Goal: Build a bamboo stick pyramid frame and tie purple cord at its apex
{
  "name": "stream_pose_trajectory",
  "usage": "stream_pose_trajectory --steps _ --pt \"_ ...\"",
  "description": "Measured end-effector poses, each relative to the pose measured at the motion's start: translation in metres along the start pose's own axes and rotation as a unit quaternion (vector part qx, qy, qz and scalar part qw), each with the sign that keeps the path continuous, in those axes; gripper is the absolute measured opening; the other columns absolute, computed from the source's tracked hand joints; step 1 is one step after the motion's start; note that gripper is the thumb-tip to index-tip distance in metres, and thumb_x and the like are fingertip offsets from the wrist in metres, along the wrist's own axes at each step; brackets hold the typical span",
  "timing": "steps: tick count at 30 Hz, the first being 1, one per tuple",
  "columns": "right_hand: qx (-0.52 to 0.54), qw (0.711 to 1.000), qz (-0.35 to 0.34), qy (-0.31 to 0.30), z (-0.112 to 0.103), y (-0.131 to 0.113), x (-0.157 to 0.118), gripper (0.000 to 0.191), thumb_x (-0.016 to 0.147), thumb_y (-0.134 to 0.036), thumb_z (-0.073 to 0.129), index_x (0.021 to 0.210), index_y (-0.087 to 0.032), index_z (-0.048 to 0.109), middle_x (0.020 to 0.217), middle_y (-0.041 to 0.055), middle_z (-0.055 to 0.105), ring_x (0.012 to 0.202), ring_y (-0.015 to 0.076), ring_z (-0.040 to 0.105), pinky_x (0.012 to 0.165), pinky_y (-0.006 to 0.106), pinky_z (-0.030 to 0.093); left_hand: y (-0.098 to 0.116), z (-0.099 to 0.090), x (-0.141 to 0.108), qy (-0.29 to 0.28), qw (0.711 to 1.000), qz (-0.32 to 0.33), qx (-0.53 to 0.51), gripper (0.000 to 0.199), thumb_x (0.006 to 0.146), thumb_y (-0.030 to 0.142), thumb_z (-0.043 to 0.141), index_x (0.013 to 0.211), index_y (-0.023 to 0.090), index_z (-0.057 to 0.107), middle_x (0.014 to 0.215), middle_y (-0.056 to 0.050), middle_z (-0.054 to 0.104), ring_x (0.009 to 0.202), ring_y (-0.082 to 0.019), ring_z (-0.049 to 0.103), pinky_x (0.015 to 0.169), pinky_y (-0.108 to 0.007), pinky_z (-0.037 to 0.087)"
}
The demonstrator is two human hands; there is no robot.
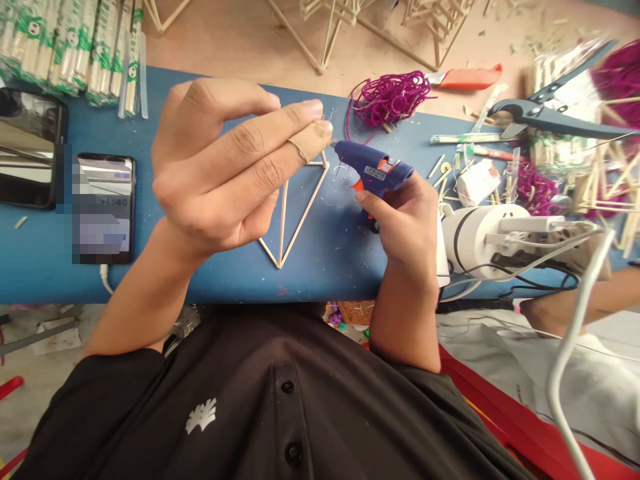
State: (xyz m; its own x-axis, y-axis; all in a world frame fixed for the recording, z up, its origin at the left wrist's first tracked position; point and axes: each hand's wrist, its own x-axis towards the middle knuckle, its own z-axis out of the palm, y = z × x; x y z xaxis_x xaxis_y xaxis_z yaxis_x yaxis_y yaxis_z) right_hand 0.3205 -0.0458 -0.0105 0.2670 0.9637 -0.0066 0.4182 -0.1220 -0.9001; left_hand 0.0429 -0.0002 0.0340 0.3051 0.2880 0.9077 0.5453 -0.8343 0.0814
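In the head view my right hand [410, 223] grips a blue hot glue gun [375, 167] by its handle, with the thumb near the orange trigger. Its nozzle points left, close to the fingertips of my left hand [225, 160]. That hand is raised and closed, with the fingers bent and pressed together and a bandage on one finger. What the left fingers hold, if anything, is hidden. Behind and below the left hand is a wooden stick frame [303, 217] made of thin joined sticks, partly covered by the hand.
Two phones [107, 207] lie at left, below wrapped chopsticks [75, 50]. Purple yarn [393, 99], an orange-handled knife [465, 79] and cutters [545, 110] lie beyond the gun. A white power strip [487, 240] with cables stands at right, near another person's arm [585, 300].
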Motion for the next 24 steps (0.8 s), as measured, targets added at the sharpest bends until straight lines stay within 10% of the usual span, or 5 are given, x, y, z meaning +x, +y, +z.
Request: stream_pose_trajectory --steps 7,14,24 --pt "0.136 0.990 0.022 0.021 -0.001 -0.009 -0.005 0.027 0.069 -0.039 0.085 0.089 -0.029 0.071 0.113 0.0052 0.084 0.103 0.0304 0.079 0.086 0.048 0.065 -0.002 -0.002 -0.007 -0.031 0.998 -0.041 -0.032 0.052 0.103 0.026 0.050 0.146 0.044 0.073 0.126 0.001 0.085 0.113 -0.031 0.080 0.092 -0.055 0.061" --pt "0.129 0.991 0.017 0.018 -0.001 -0.011 0.000 0.036 0.068 -0.053 0.083 0.091 -0.031 0.068 0.116 0.0053 0.083 0.093 0.0295 0.077 0.077 0.048 0.062 -0.001 0.004 0.000 0.034 0.999 0.001 -0.006 0.048 0.099 0.015 0.050 0.130 0.033 0.082 0.119 0.008 0.086 0.101 -0.023 0.082 0.082 -0.043 0.064" --pt "0.148 0.988 0.052 0.010 -0.001 -0.018 -0.003 0.029 0.063 -0.045 0.076 0.086 -0.031 0.065 0.109 0.0043 0.084 0.068 0.0201 0.053 0.065 0.041 0.048 -0.003 0.003 -0.002 -0.017 0.999 -0.023 0.037 0.050 0.101 0.025 0.042 0.130 0.036 0.082 0.116 0.002 0.087 0.102 -0.024 0.080 0.087 -0.046 0.064"
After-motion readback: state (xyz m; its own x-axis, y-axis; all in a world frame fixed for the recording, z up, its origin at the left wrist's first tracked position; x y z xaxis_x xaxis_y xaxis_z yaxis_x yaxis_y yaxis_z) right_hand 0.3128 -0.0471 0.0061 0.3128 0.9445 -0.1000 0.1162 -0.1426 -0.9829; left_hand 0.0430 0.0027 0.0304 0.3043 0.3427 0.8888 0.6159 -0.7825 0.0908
